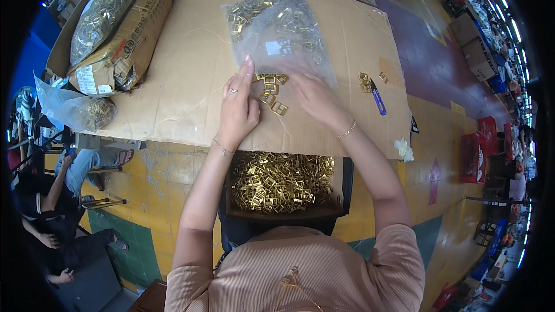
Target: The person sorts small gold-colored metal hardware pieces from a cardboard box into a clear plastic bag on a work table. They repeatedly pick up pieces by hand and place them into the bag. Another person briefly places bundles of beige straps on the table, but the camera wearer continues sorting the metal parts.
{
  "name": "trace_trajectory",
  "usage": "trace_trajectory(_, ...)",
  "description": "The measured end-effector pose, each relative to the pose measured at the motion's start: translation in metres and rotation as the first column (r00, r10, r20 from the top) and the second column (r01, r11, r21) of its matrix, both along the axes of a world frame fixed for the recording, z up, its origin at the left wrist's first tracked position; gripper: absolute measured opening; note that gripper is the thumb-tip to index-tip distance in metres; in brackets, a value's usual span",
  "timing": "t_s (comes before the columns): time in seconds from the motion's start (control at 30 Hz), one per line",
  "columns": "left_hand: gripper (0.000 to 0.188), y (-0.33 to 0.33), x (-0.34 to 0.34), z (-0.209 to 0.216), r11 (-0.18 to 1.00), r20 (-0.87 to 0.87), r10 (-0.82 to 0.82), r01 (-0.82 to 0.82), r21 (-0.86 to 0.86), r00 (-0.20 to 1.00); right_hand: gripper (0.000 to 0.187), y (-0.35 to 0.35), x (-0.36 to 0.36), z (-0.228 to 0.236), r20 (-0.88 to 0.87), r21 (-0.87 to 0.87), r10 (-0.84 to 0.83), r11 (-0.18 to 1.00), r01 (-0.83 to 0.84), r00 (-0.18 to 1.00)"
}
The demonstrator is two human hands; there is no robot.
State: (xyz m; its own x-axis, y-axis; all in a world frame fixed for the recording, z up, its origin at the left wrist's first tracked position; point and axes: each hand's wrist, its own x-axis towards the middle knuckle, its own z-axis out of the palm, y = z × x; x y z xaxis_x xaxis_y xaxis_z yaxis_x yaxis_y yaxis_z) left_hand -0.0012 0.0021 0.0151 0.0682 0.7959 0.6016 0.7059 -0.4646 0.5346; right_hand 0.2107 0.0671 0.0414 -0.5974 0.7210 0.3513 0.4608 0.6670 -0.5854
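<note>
My left hand (238,104) stands on its edge by the near end of a clear plastic bag (321,52), its fingers stretched out and nothing visible in them. Across from it is my right hand (317,99), its fingers smeared by motion at the bag. Between the two hands lie several loose gold-coloured metal buckles (270,85). More buckles (248,11) are inside the bag, mostly toward its far end. Close to my body, below the table edge, a box (347,188) holds a heap of similar gold buckles (280,180).
Cardboard (191,52) covers the table. On the right lie a blue-handled cutter (377,99) and a few buckles (365,82). At the left stand a carton (139,34) topped by a filled bag (107,8), and a smaller bag (92,112). Another person (55,196) sits at the lower left.
</note>
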Motion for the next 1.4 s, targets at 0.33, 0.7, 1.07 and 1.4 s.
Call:
trace_trajectory(0.33, 0.079, 0.000, 0.001, 0.003, 1.000, 0.031, 0.017, -0.017, 0.014, 0.999, 0.048, -0.031, 0.007, -0.015, 0.195, 0.224, 0.132, 0.959, -0.175, 0.972)
trace_trajectory(0.7, 0.080, 0.000, 0.003, 0.004, 1.000, 0.034, 0.024, -0.025, 0.014, 0.999, 0.069, -0.019, -0.012, -0.007, 0.099, 0.194, 0.027, 0.980, -0.046, 0.995)
trace_trajectory(1.07, 0.078, 0.001, 0.002, 0.003, 1.000, 0.051, 0.018, -0.018, 0.008, 0.999, 0.049, -0.044, -0.022, -0.021, 0.231, 0.237, 0.093, 0.960, -0.149, 0.968)
trace_trajectory(1.4, 0.080, -0.001, 0.001, 0.000, 0.998, 0.104, -0.012, 0.019, -0.062, 0.995, 0.036, -0.105, 0.010, -0.008, 0.139, 0.058, 0.154, 0.985, -0.163, 0.978)
